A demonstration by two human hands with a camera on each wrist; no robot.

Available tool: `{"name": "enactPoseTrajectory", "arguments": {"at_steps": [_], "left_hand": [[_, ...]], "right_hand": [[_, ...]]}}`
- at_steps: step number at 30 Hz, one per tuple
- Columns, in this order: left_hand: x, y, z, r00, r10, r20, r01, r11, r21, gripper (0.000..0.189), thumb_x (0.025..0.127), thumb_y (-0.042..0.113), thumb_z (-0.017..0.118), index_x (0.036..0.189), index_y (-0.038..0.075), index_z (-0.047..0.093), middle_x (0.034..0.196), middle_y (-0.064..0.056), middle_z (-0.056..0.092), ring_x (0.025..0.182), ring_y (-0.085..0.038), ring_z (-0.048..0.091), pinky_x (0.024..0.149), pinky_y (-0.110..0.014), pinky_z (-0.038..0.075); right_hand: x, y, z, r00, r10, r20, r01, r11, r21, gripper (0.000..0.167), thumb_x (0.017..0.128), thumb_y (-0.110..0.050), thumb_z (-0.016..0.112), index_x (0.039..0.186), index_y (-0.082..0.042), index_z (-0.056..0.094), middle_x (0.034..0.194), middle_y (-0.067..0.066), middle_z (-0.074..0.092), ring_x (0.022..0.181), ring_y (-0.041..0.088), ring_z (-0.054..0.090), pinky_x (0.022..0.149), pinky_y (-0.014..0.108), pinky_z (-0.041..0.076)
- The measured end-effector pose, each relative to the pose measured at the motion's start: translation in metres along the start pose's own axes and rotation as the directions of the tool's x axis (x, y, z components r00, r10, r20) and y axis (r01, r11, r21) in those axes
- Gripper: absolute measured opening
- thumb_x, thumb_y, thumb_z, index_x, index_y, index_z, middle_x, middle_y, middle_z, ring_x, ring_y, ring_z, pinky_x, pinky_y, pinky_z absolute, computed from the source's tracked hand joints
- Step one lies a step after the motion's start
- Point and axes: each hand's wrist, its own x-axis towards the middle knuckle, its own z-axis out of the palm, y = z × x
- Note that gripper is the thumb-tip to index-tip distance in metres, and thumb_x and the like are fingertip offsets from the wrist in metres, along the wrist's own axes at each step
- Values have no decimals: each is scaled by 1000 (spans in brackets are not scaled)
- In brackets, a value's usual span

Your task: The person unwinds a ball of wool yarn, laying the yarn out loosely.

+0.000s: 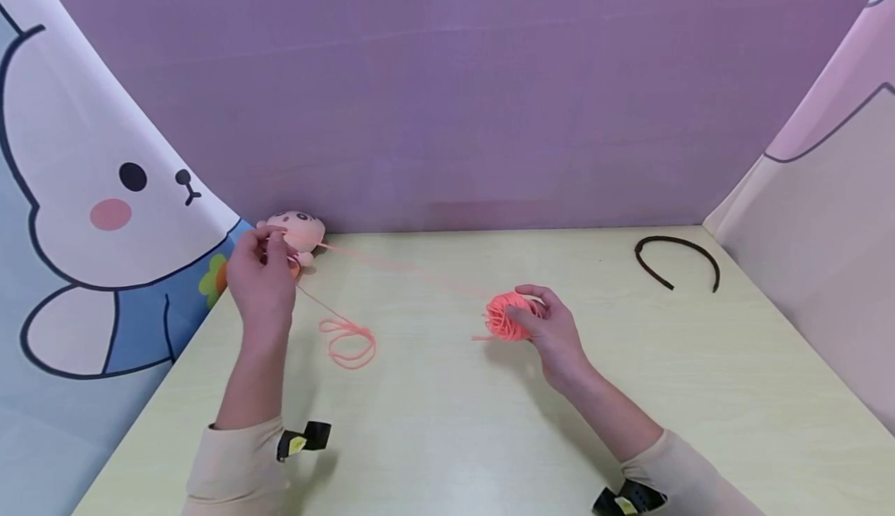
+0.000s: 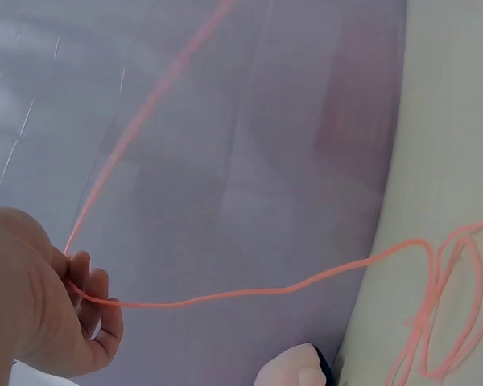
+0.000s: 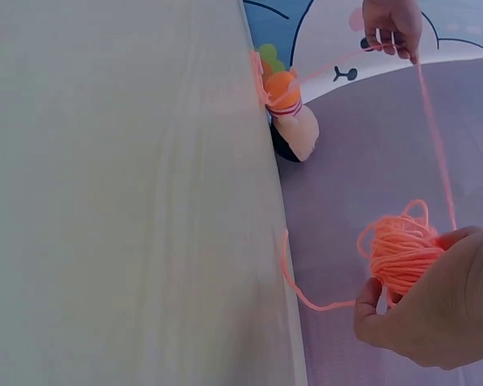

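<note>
In my right hand [image 1: 559,345] I hold a ball of coral-pink yarn [image 1: 505,315] above the table, thumb on one side and fingers on the other. A short loose end [image 3: 322,307] hangs from it in the right wrist view. My left hand [image 1: 266,287], raised at the table's left, pinches the strand of yarn [image 2: 157,96]. That strand stretches across to the ball and looks blurred. On its other side, the yarn drops from my left fingers to several loose loops [image 1: 353,346] lying on the table.
A pink plush toy [image 1: 305,230] sits at the back left, partly behind my left hand. A dark curved band [image 1: 677,239] lies at the back right of the pale table [image 1: 447,423]. Purple cloth [image 1: 447,112] rises behind, with printed cloth on both sides.
</note>
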Motion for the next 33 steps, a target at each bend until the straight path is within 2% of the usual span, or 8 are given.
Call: {"name": "enactPoseTrajectory", "arguments": {"at_steps": [4,7,13,18,20,22,29,33], "left_hand": [[2,1,-4,998,-48,-28,45,994,-95,26,106,30,53,125,16,64,106,-6,59,92,-12,59,69,-15,49],[3,1,-6,997,-70,-27,67,993,-95,25,105,29,54,124,17,64,107,-5,60,94,-12,58,71,-15,49],[5,-2,-2,994,-79,77,68,988,140,35,106,31,52,136,15,57,121,-4,56,106,-16,53,80,-21,50],[-2,-3,10,969,-1,245,-68,959,274,40,103,23,57,141,8,54,135,-11,54,123,-28,48,99,-39,45],[-10,-3,18,944,49,327,-141,955,262,36,102,19,59,136,6,57,132,-14,58,122,-32,51,99,-45,45],[-19,-2,29,903,106,417,-217,949,229,30,101,15,61,129,4,61,126,-14,62,118,-32,56,97,-46,47],[-64,-4,70,702,197,685,-360,927,103,16,98,14,67,113,9,69,105,-5,70,100,-22,65,85,-40,54],[-85,-8,87,650,192,736,-368,926,83,15,96,14,71,111,13,70,98,2,68,94,-15,65,81,-36,55]], "right_hand": [[0,0,0,1000,3,8,-3,1000,19,41,96,-3,65,135,-4,51,93,1,61,75,9,59,69,22,52],[0,-1,0,1000,11,16,-12,999,49,38,99,-6,62,135,-6,51,95,1,62,76,9,60,72,24,53],[-1,-3,1,1000,9,-13,-8,996,91,32,103,-14,55,134,-8,52,102,3,60,79,10,58,73,25,52],[-1,-3,1,1000,4,-12,-3,997,78,33,102,-11,58,134,-6,51,104,4,62,82,10,61,74,24,53],[-1,-3,1,1000,2,-3,-2,997,75,34,101,-10,59,134,-5,51,104,4,63,82,10,62,74,24,54],[-2,-2,1,1000,1,7,-1,998,70,35,101,-9,60,135,-5,51,104,3,64,82,10,63,74,24,54],[-5,-1,5,998,6,56,-8,999,41,36,99,-5,61,134,-6,53,102,2,65,80,10,63,73,26,54],[-6,-1,7,997,-3,79,1,1000,28,36,98,-3,62,133,-5,53,104,3,66,82,12,63,74,27,54]]}}
